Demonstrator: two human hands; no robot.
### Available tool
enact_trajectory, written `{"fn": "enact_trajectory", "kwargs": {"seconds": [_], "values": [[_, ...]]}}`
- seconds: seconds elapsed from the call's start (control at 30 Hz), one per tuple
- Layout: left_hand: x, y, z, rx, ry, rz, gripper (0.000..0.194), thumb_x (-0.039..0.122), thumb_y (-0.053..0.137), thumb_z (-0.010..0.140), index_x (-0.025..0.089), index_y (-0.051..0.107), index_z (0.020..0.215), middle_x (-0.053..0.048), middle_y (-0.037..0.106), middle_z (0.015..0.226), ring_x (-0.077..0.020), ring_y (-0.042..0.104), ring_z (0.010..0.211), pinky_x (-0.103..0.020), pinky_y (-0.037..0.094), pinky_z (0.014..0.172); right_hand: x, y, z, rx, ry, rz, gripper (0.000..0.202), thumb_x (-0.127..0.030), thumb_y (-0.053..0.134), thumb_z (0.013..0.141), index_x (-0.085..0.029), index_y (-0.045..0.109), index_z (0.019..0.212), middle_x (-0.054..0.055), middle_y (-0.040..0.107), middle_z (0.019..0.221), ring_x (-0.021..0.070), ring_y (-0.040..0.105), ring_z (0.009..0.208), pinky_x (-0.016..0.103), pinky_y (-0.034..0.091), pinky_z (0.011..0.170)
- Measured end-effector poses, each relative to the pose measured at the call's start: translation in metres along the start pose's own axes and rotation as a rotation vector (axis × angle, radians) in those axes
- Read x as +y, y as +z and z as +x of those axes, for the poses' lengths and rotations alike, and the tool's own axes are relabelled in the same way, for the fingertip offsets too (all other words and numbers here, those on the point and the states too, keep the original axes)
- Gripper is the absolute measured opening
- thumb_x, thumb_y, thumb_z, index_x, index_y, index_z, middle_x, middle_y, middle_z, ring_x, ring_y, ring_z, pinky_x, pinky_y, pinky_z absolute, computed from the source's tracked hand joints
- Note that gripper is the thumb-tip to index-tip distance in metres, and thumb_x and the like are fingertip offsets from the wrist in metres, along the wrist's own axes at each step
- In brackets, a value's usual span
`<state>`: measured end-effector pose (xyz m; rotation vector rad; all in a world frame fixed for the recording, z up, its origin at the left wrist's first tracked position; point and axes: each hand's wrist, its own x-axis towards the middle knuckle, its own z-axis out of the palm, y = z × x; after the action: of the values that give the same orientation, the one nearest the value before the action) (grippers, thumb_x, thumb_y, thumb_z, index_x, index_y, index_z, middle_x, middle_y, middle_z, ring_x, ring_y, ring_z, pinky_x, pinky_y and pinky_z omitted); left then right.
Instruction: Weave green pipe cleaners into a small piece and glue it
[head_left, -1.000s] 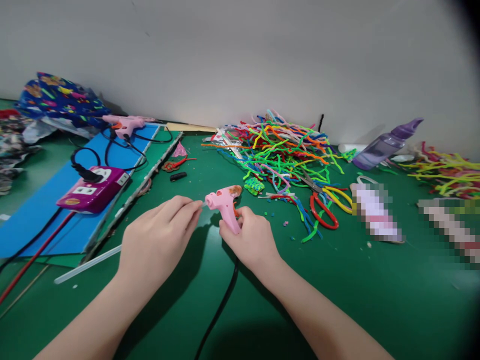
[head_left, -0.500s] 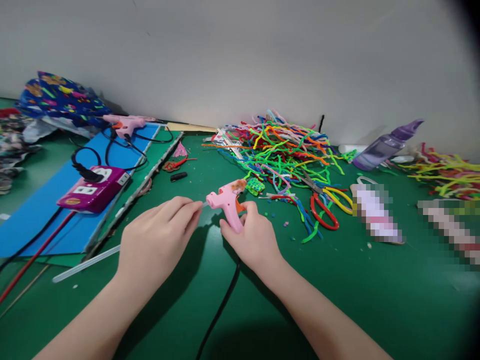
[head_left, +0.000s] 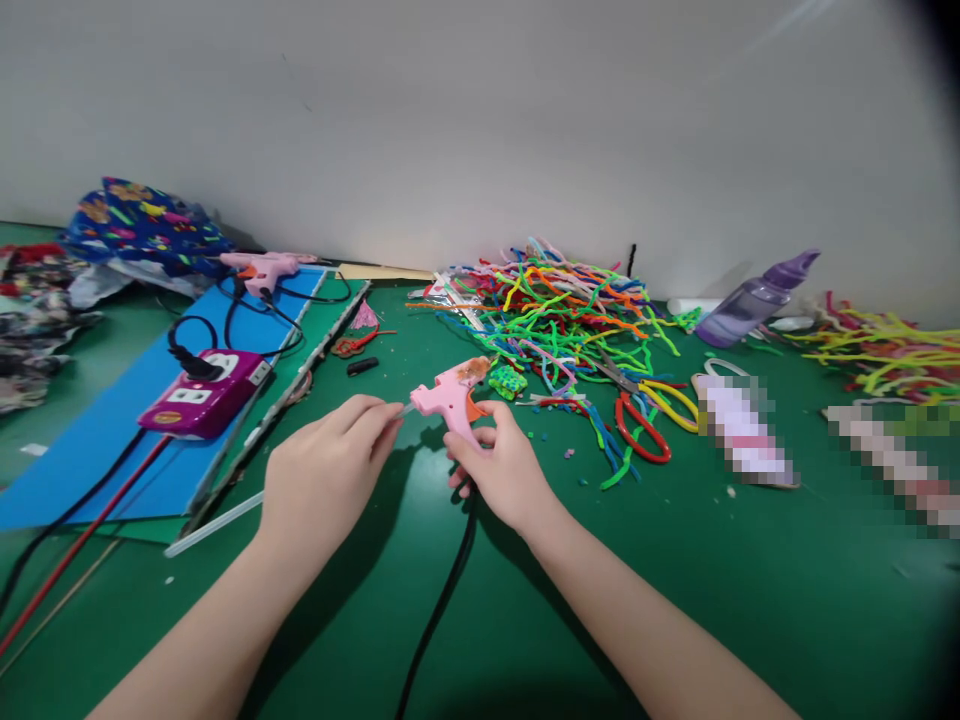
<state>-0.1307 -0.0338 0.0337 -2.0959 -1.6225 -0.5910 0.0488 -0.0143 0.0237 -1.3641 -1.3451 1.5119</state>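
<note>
My right hand [head_left: 502,465] is wrapped round the handle of a pink glue gun [head_left: 448,395], held above the green table. Its index finger lies by the orange trigger [head_left: 474,408]. Brown residue covers the gun's nozzle end, which points away to the right. My left hand [head_left: 330,470] pinches a clear glue stick [head_left: 214,525] just behind the gun. The stick's front end enters the rear of the gun; its long tail sticks out behind my left hand, and the middle is hidden by that hand. From the handle a black cord [head_left: 442,600] runs down toward me.
Pipe cleaners [head_left: 555,310] lie heaped at the back, with scissors [head_left: 645,410] beside them. A purple bottle [head_left: 754,300] leans against the wall. On the left, a purple power strip [head_left: 206,395] and another pink glue gun [head_left: 262,270] rest on a blue board [head_left: 97,470].
Less of the glue stick's tail shows behind my left hand, which sits slightly closer to the gun. My right fingers have shifted on the handle. The view has moved a little.
</note>
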Motion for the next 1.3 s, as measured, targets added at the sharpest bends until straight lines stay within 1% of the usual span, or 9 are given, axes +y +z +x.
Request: {"fn": "enact_trajectory", "kwargs": {"seconds": [0.17,0.37,0.43,0.53,0.6,0.7,0.93,1.13,1.3], "values": [[0.002,-0.001,-0.001,-0.010,-0.001,-0.078,0.015,0.028,0.053,0.087,0.024,0.065,0.096,0.001,0.072,0.093,-0.0143,0.066,0.069,-0.024,0.040,0.052,0.001,-0.007,-0.004,-0.019,0.024,0.217,0.050,-0.046,0.058,0.078,-0.020,0.039,0.117,-0.001,0.064,0.069,0.0086,0.050,0.041,0.021,0.041,0.040],[0.007,-0.007,-0.004,-0.055,0.072,-0.066,0.014,0.029,0.053,0.087,0.024,0.066,0.092,0.003,0.072,0.093,-0.0148,0.066,0.068,-0.025,0.042,0.054,0.013,-0.009,-0.014,0.009,-0.023,0.192,0.050,-0.044,0.055,0.081,-0.018,0.033,0.118,-0.004,0.059,0.069,0.0065,0.045,0.041,0.020,0.036,0.043],[0.007,-0.008,-0.005,-0.050,0.095,-0.039,0.015,0.028,0.053,0.087,0.024,0.066,0.093,0.002,0.072,0.093,-0.0161,0.066,0.069,-0.027,0.043,0.057,0.016,-0.008,-0.015,0.028,-0.049,0.142,0.047,-0.044,0.051,0.083,-0.018,0.033,0.117,-0.004,0.057,0.069,0.0070,0.044,0.042,0.021,0.036,0.044],[0.006,-0.008,-0.005,-0.059,0.129,-0.020,0.016,0.027,0.052,0.088,0.022,0.067,0.094,0.001,0.072,0.093,-0.0177,0.066,0.072,-0.029,0.046,0.062,0.014,-0.008,-0.017,0.046,-0.082,-0.016,0.045,-0.044,0.051,0.083,-0.016,0.037,0.115,-0.002,0.059,0.071,0.0102,0.051,0.053,0.023,0.040,0.051],[0.006,-0.007,-0.005,-0.071,0.140,-0.019,0.017,0.026,0.051,0.088,0.021,0.067,0.093,0.000,0.071,0.093,-0.0183,0.065,0.073,-0.030,0.046,0.064,0.012,-0.008,-0.019,0.037,-0.081,-0.126,0.046,-0.042,0.054,0.082,-0.016,0.039,0.116,0.000,0.062,0.074,0.0124,0.055,0.060,0.023,0.041,0.055],[0.008,-0.007,-0.006,-0.067,0.115,-0.011,0.016,0.027,0.052,0.088,0.021,0.066,0.093,0.000,0.071,0.093,-0.0181,0.065,0.072,-0.030,0.046,0.063,0.011,-0.007,-0.020,0.024,-0.087,-0.236,0.042,-0.035,0.054,0.082,-0.016,0.042,0.116,0.000,0.064,0.075,0.0128,0.053,0.059,0.023,0.039,0.055],[0.011,-0.006,-0.007,-0.066,0.097,-0.043,0.014,0.028,0.053,0.088,0.021,0.063,0.094,0.002,0.070,0.093,-0.0161,0.064,0.069,-0.028,0.045,0.061,0.014,-0.005,-0.026,0.051,-0.152,-0.374,0.040,-0.027,0.050,0.083,-0.019,0.043,0.121,-0.001,0.061,0.071,0.0138,0.051,0.059,0.023,0.035,0.054],[0.015,-0.005,-0.008,-0.144,0.068,-0.075,0.014,0.029,0.051,0.089,0.021,0.062,0.092,0.003,0.069,0.089,-0.0151,0.064,0.072,-0.026,0.042,0.059,0.011,-0.008,-0.027,0.108,-0.123,-0.550,0.036,-0.032,0.051,0.082,-0.014,0.044,0.113,0.003,0.063,0.075,0.0155,0.053,0.056,0.024,0.031,0.051],[0.015,-0.007,-0.008,-0.141,0.039,-0.064,0.015,0.031,0.050,0.089,0.022,0.062,0.091,0.003,0.068,0.084,-0.0138,0.064,0.069,-0.025,0.038,0.053,0.014,-0.008,-0.025,0.131,-0.117,-0.538,0.040,-0.033,0.058,0.077,-0.016,0.041,0.110,0.000,0.064,0.069,0.0172,0.057,0.058,0.024,0.032,0.053]]}}
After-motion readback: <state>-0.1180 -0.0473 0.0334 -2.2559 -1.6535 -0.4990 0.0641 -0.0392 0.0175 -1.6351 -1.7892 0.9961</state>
